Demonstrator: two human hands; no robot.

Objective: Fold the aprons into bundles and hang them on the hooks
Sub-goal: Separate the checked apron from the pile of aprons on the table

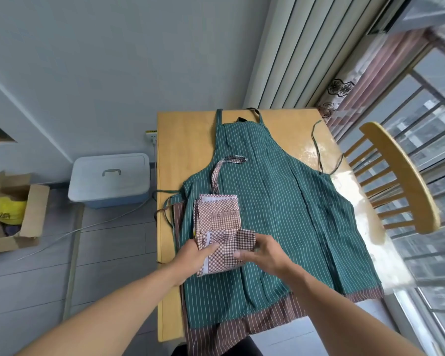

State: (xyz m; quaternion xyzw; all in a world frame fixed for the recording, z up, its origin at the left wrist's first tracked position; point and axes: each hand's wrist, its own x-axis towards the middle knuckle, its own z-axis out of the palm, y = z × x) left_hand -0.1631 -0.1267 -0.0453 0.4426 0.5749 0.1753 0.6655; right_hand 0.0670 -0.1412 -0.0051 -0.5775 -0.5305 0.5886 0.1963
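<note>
A: What lies nearest the viewer?

B: A brown striped apron (pixel 262 322), spread flat; only its hem and left edge show, at the near end of the wooden table (pixel 180 150). Over it lies a green striped apron (pixel 280 201), also flat, bib toward the far edge, its neck strap hanging past that edge and one tie curling on the table's right side.

A: And the hands?

B: Both work on a checked apron (pixel 217 222), folded into a compact bundle that rests on the left half of the green striped apron. The left hand (pixel 194 255) holds the bundle's near left corner, fingers laid over the cloth and thumb under its edge. The right hand (pixel 261 253) pinches a flap of the checked cloth at the bundle's near right side, fingers curled round it.

A: Does anything extend from the bundle?

B: Its loop strap (pixel 222 169) runs from the far end across the green cloth, toward the bib.

A: What surrounds the table?

B: A wooden chair (pixel 401 176) stands at the right, beside the barred window (pixel 421 124). On the floor at the left sit a lidded plastic bin (pixel 111 178) and, farther left, an open cardboard box (pixel 18 214). Pleated curtains (pixel 293 47) hang beyond the far edge.
</note>
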